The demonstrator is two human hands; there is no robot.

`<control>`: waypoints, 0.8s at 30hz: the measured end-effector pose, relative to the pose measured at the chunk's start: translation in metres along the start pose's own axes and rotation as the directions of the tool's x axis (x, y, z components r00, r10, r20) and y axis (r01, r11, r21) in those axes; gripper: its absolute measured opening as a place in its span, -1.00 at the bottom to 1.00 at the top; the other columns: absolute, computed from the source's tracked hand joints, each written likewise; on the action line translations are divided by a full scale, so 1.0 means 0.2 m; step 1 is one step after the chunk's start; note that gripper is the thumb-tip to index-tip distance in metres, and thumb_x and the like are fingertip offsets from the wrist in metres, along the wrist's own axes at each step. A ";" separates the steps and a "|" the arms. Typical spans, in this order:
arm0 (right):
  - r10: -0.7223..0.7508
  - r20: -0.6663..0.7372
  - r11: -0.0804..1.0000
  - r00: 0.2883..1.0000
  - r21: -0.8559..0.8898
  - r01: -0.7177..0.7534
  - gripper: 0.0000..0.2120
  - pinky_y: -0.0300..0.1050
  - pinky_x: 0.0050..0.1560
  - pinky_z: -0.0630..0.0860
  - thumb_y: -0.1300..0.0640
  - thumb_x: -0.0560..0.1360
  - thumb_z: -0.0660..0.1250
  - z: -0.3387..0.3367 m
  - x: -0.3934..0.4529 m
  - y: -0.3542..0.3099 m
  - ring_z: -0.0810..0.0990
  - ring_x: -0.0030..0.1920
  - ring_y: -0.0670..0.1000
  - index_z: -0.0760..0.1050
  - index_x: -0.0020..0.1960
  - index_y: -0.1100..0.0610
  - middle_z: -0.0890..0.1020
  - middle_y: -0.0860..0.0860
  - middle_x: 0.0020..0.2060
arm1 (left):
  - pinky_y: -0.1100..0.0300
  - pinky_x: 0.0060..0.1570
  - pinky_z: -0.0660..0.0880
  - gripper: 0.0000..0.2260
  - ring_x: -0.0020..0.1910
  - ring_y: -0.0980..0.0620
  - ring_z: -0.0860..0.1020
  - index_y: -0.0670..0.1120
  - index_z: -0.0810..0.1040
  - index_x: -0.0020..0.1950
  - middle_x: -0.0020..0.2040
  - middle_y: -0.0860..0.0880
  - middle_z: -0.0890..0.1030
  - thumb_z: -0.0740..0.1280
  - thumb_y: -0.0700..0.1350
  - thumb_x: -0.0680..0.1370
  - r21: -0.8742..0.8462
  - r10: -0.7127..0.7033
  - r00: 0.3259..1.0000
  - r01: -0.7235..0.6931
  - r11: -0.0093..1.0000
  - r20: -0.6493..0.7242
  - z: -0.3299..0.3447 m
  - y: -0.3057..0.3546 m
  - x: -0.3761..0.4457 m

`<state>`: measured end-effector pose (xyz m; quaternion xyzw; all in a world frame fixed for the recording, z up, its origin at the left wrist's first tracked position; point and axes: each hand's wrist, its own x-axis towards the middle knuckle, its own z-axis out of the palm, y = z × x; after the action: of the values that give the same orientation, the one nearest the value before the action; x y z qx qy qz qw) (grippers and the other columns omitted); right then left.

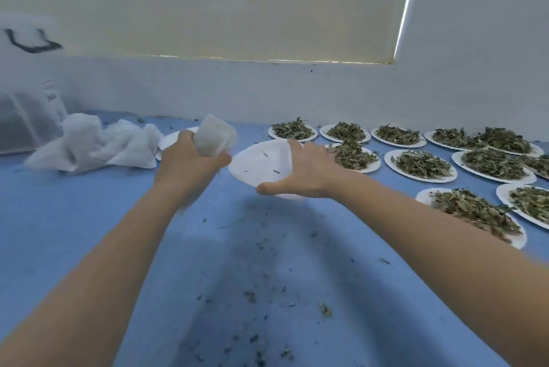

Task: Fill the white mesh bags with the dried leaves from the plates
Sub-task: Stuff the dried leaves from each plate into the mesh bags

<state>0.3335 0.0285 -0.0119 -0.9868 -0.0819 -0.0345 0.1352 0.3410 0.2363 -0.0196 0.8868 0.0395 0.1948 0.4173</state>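
Left grip squeezes a bag, right grip pinches a nearly empty tilted plate right beside it.

mesh bag: gauzy cloth | plate: matt paper | table: smooth blue

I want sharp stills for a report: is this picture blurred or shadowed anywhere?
Head view: the left hand and its mesh bag are motion-blurred; the far left edge is hazy; a soft shadow darkens the blue table between the arms; the leaf plates look fairly sharp.
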 end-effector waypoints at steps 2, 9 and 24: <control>-0.029 0.012 0.999 1.000 0.035 0.028 0.08 0.10 0.23 0.28 -0.50 0.14 0.32 0.04 0.11 -0.13 0.26 0.33 0.19 0.07 0.48 0.00 0.33 0.12 0.31 | 0.16 -0.24 0.28 -0.38 -0.14 0.07 0.41 -0.04 0.30 0.21 -0.09 0.10 0.44 0.48 0.16 0.30 0.004 -0.091 0.996 0.091 0.996 -0.008 -0.12 -0.09 0.06; -0.063 -0.009 0.998 0.998 -0.007 0.063 0.01 0.03 0.23 0.30 -0.51 0.17 0.29 0.24 0.62 -0.48 0.30 0.26 0.18 0.22 0.43 0.06 0.37 0.15 0.24 | -0.02 0.06 0.43 -0.32 0.18 -0.16 0.37 -0.21 0.22 0.25 0.16 -0.14 0.35 0.40 -0.09 0.21 0.050 -0.198 0.980 0.200 0.979 -0.031 -0.25 -0.36 0.35; -0.042 0.020 0.998 0.999 0.045 0.041 0.16 0.13 0.47 -0.10 -0.55 0.26 0.17 0.57 1.27 -0.75 -0.14 0.50 0.21 -0.20 0.53 0.14 -0.05 0.27 0.49 | 0.01 0.25 0.28 -0.36 0.31 -0.22 0.28 -0.23 0.02 0.44 0.35 -0.26 0.18 0.32 -0.09 0.53 0.332 -0.150 0.974 0.200 0.922 -0.171 -0.15 -0.78 0.93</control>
<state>0.5630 0.2403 -0.0599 -0.9820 -0.1047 -0.0253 0.1554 0.5152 0.4030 -0.0617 0.9230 0.1822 0.2094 0.2664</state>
